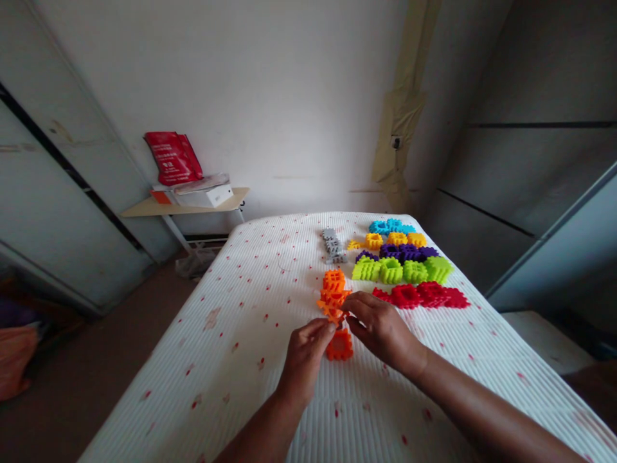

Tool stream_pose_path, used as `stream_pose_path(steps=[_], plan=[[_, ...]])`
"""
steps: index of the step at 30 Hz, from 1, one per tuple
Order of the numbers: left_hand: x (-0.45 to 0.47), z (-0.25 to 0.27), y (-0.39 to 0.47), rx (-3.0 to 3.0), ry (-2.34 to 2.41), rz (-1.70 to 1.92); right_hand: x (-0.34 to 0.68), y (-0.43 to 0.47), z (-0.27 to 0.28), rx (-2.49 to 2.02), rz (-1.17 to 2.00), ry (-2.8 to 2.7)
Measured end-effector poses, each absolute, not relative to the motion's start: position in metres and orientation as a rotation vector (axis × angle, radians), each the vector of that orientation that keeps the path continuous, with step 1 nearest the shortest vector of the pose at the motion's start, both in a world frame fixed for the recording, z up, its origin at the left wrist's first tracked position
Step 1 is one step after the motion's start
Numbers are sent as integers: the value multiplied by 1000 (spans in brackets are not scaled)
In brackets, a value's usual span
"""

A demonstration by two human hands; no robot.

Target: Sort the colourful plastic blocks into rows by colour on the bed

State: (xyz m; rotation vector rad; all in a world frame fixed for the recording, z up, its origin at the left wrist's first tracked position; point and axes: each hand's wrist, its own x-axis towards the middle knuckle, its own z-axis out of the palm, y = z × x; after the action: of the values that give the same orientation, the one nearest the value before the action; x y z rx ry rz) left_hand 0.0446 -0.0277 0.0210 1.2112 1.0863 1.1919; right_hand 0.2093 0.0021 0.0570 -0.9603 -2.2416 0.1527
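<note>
Head view: both hands on the orange pieces, middle of the white spotted cover (250, 386). Left hand (308, 350) nearly closed, thumb and finger pinching the near side of a notched orange piece (331, 314). Right hand (380, 325) in a similar pinch on its right edge. Exact fingertip contact too small to read; can't tell if it's one part or two joined.

Orange block (334, 280) just beyond it, square orange piece (340, 345) just nearer the person. Red pieces (427, 294) and lime blocks (402, 271) to the right, grey pieces (331, 244) farther back.

Step in hand, my read: two-handed fitting or adjusting of that orange piece. Next move calls for steady fingertips, notches lined up, neighbours not bumped.
</note>
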Motion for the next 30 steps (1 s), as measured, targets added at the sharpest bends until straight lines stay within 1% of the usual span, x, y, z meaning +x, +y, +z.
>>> stream_pose_path(steps=[3, 8, 10, 15, 21, 30], plan=[[39, 20, -23, 1223, 1168, 1216, 221, 17, 62, -1021, 202, -2160], [11, 7, -5, 1128, 1429, 1459, 231, 45, 63, -1131, 337, -2131], [4, 0, 0, 1093, 1476, 1485, 229, 51, 60, -1134, 378, -2163], [2, -8, 2, 1087, 1452, 1474, 219, 58, 49, -1132, 367, -2233], [5, -6, 1, 1058, 1454, 1487, 216, 61, 46, -1123, 302, -2269], [7, -1, -1, 1023, 1413, 1457, 213, 60, 44, -1135, 320, -2274]])
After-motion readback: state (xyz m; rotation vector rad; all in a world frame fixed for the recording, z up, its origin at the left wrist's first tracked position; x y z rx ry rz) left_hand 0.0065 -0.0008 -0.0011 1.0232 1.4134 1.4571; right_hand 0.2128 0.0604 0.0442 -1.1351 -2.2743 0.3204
